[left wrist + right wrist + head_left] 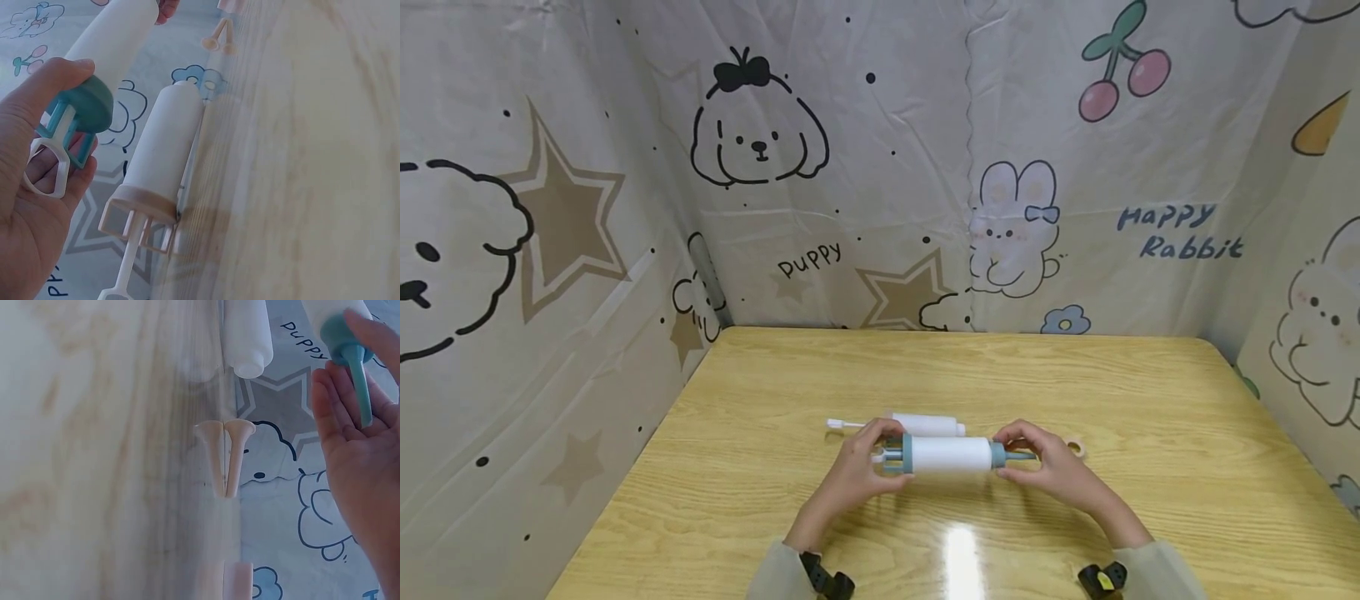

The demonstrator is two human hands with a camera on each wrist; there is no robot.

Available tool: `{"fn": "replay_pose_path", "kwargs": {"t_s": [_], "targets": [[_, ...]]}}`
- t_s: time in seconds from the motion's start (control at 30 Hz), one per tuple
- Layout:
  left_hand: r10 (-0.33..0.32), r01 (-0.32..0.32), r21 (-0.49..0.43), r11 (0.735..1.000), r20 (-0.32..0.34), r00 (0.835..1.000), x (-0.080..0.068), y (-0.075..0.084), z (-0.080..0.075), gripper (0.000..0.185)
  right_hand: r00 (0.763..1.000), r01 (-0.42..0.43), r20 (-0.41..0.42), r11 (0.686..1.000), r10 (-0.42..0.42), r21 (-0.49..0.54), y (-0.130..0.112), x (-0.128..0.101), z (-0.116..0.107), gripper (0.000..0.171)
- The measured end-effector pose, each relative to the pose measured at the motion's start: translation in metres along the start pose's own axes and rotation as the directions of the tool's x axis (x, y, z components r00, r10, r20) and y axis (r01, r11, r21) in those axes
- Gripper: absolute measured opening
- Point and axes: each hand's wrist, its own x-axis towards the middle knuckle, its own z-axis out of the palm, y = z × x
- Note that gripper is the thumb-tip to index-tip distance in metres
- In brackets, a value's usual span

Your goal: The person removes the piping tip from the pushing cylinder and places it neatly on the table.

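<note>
A white tube with teal ends (951, 455) hangs level just above the wooden table (1150, 400), held between both hands. My left hand (865, 458) grips its teal flange (75, 119) and white plunger ring (47, 169). My right hand (1026, 458) pinches the teal nozzle (356, 362) at the other end. Just behind it a second white tube with beige ends (925, 425) lies on the table, its thin plunger (838, 423) pointing left. The left wrist view shows this beige tube (165, 150) close beside my palm (31, 237).
A small loose beige nozzle (1075, 447) lies on the table past my right hand, also seen as the beige nozzle (239, 456) with its mirror image in the glossy top. Cartoon-printed cloth (887, 167) walls the table at the back and both sides.
</note>
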Motion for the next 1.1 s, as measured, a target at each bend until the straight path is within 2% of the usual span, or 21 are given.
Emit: {"fn": "replay_pose_path", "kwargs": {"t_s": [0.13,0.27,0.4,0.57,0.67,0.8,0.9,1.1], "targets": [[-0.003,0.003,0.002,1.000,-0.009,1.000,-0.0003,0.0000,0.0000,0.056,0.998,-0.060,-0.003,0.997,0.061,0.051,0.0005,0.0001,-0.0025,0.032],[0.001,-0.001,0.003,1.000,-0.013,1.000,-0.0010,0.0007,0.0000,0.056,0.985,-0.170,0.053,0.982,0.166,0.082,0.0011,0.0006,-0.0051,0.022],[0.002,-0.002,0.004,1.000,-0.011,1.000,-0.0018,0.0008,0.0004,0.056,0.975,-0.200,0.120,0.975,0.188,0.099,0.0003,0.0009,-0.0058,0.026],[0.002,-0.002,-0.001,1.000,-0.010,1.000,-0.0021,0.0001,0.0011,0.056,0.971,-0.224,0.106,0.969,0.213,0.106,-0.0020,-0.0004,-0.0043,0.021],[0.010,-0.010,-0.001,1.000,-0.011,1.000,-0.0021,0.0000,0.0011,0.056,0.981,-0.185,0.076,0.979,0.178,0.084,-0.0023,-0.0010,-0.0026,0.022],[0.016,-0.016,0.002,1.000,-0.010,1.000,-0.0018,-0.0004,0.0007,0.057,0.997,-0.076,0.019,0.996,0.075,0.039,-0.0020,-0.0005,-0.0004,0.024],[0.018,-0.018,0.005,1.000,-0.011,1.000,-0.0017,-0.0006,0.0000,0.057,1.000,-0.008,-0.008,1.000,0.008,0.008,-0.0015,0.0007,0.0006,0.027],[0.009,-0.009,0.015,1.000,-0.014,1.000,-0.0015,-0.0016,-0.0007,0.057,1.000,0.020,-0.019,1.000,-0.020,-0.016,-0.0003,0.0022,0.0017,0.029]]}}
